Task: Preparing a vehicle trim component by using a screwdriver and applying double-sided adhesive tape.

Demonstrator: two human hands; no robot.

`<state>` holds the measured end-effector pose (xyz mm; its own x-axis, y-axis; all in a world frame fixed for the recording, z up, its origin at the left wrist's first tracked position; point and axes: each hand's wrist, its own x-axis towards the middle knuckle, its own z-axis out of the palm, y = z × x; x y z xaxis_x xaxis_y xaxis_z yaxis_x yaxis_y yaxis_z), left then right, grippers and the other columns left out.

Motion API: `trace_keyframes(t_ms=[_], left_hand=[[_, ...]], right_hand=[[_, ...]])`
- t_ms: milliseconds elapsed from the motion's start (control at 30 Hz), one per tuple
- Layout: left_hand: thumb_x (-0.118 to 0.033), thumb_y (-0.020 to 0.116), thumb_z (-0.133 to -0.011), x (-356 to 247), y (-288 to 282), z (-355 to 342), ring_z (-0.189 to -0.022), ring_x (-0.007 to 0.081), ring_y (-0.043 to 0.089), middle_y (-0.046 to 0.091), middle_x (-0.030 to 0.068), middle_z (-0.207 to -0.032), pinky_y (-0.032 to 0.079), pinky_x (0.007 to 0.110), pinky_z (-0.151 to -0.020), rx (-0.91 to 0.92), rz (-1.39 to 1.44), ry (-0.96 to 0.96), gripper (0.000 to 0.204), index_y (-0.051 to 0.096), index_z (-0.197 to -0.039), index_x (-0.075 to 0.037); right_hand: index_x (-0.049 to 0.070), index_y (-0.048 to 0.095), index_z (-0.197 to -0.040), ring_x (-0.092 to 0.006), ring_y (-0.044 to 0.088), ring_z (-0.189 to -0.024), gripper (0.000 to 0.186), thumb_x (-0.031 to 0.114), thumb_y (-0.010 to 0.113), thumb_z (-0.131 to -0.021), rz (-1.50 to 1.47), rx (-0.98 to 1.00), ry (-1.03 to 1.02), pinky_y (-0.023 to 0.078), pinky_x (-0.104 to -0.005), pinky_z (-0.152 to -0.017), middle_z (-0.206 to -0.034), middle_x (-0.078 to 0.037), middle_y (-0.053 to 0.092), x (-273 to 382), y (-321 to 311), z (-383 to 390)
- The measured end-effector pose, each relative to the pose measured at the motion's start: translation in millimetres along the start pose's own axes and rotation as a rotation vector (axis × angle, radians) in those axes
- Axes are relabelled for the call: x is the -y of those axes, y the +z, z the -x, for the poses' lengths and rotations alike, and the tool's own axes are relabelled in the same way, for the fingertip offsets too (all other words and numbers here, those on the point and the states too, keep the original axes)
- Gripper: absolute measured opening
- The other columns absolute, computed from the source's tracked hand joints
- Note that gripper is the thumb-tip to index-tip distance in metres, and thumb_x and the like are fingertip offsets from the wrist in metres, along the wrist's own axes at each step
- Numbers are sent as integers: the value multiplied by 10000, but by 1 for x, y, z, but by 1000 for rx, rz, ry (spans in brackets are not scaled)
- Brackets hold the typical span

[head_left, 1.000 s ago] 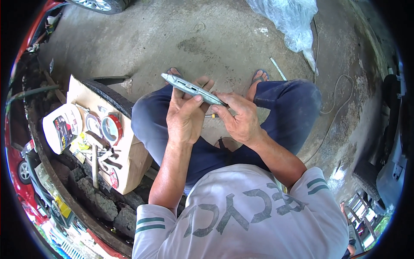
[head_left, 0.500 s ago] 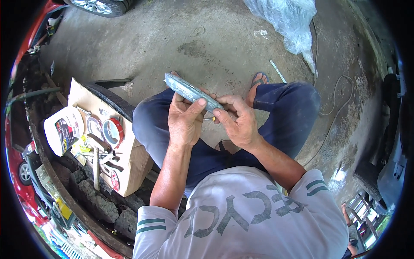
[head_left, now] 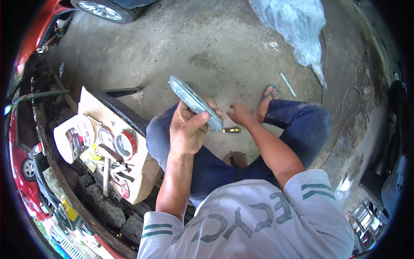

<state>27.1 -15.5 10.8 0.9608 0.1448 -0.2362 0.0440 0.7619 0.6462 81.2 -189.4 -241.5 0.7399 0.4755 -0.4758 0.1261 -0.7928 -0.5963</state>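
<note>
My left hand (head_left: 188, 128) is closed around a long, narrow grey-blue piece (head_left: 192, 98) with a glossy, plastic-like surface. It is held tilted above my lap, its far end pointing up and to the left, with my thumb lying on top. My right hand (head_left: 242, 115) is apart from it, lower down between my knees and close to the floor. Its fingers point away and downward and are mostly hidden, so I cannot make out what is in them. A screwdriver (head_left: 231, 130) with a yellow and black handle lies just below that hand; its shaft runs toward the held piece.
At my left, a cardboard box (head_left: 144, 181) carries a white tub (head_left: 64, 140), a red tape roll (head_left: 125, 145), a hammer (head_left: 106, 175) and other tools. Crumpled clear plastic sheeting (head_left: 293, 30) lies ahead on the concrete. A car wheel (head_left: 101, 11) stands at the far left.
My right hand has let go of the grey-blue piece and moved forward and down. The left hand keeps holding it. More of the screwdriver shows. The whole view has shifted slightly.
</note>
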Motion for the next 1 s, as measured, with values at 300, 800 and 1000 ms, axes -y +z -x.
trace_keyframes(t_ms=[300,800,1000], left_hand=[[20,588,-789,-12,-5,3,-780,318,589,511,168,-885,521,502,-729,58,286,-106,585,400,-1328,-109],[28,403,-774,-15,-23,-1,-1182,549,442,440,318,-1201,307,754,-929,359,723,-125,737,159,-1463,-67],[33,405,-793,-12,-25,-3,-1263,509,381,423,299,-1280,279,754,-954,506,805,-120,702,192,-1457,-50]], right_hand=[[108,557,-1121,-328,559,-1076,269,218,482,-887,500,405,91,448,-535,-875,-1136,-140,560,-25,84,31],[107,579,-1095,-343,599,-1029,301,244,365,-934,515,478,84,455,-537,-842,-1104,-150,589,-43,107,3],[27,557,-1079,-436,622,-924,294,157,511,-819,233,212,176,506,-485,-795,-994,-247,620,-47,62,-17]])
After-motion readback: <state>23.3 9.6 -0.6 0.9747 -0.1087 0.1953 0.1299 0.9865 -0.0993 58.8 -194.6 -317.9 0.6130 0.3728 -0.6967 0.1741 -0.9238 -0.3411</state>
